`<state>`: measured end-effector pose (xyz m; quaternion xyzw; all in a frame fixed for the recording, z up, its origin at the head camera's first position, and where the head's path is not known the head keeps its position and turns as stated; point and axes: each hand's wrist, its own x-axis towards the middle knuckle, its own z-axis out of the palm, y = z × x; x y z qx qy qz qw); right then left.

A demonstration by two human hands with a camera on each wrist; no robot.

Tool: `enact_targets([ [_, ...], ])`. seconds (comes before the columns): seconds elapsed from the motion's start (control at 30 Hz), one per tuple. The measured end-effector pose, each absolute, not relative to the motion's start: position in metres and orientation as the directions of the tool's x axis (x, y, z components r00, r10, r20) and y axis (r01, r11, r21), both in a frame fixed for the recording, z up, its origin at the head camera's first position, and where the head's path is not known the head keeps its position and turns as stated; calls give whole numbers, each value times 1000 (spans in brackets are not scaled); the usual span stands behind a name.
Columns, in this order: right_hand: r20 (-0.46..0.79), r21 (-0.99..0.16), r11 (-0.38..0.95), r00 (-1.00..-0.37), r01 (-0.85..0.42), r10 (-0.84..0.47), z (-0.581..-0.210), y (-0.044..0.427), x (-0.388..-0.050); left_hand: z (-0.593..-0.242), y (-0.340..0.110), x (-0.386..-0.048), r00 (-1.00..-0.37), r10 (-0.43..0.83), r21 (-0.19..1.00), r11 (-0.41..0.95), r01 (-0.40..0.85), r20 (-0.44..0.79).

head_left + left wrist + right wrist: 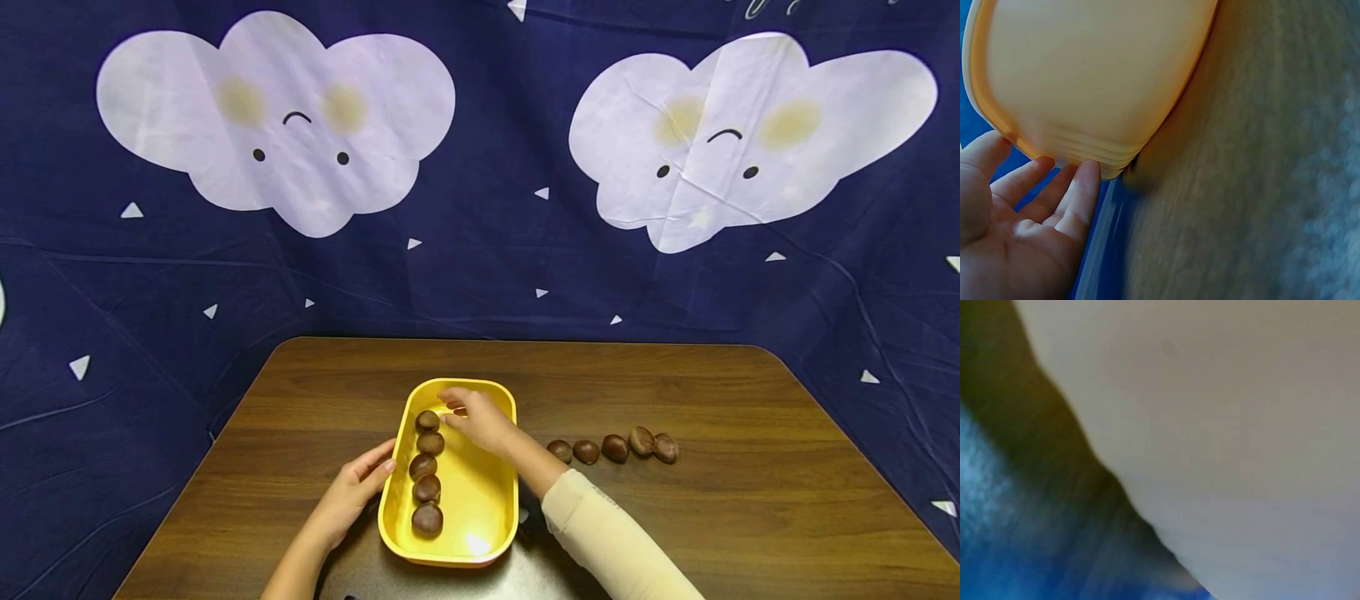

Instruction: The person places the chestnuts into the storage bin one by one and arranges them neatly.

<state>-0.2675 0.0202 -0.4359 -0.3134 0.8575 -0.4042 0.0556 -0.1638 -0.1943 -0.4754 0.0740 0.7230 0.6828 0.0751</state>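
A yellow plastic box (480,500) stands lengthwise on the table, with several brown chestnuts (427,488) in a row along its left inside. My left hand (348,496) holds the box's left side, thumb at the rim and fingertips against the outer wall. In the left wrist view this hand (1029,212) touches the wall near a ribbed corner. Over the far part of the box reaches my right hand (480,421), its thumb and fingers apart beside the farthest chestnut (427,422). Nothing shows between them. The right wrist view is mostly a blurred pale sleeve (1222,425).
Right of the box, several more chestnuts (615,448) lie in a line on the brown wooden table (750,517). Behind the table hangs a dark blue cloth (495,267) printed with white clouds. A small dark object (525,529) by the box's right side is partly hidden.
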Motion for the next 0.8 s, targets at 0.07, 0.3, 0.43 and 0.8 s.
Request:
enact_targets([
  [0.07,169,-742,457,-797,-489,-579,-435,22,-268,-475,-194,-164,-977,212,998,58,7,-5],
  [0.3,245,-739,415,-786,-531,-568,-425,36,-268,-474,-194,-163,-976,218,998,56,17,4],
  [0.43,302,-744,377,-780,-552,-548,-419,47,-268,-473,-193,-163,-976,219,998,52,18,7],
  [0.8,381,-742,373,-809,-556,-448,-423,88,-265,-472,-194,-161,-978,210,998,70,11,-4],
])
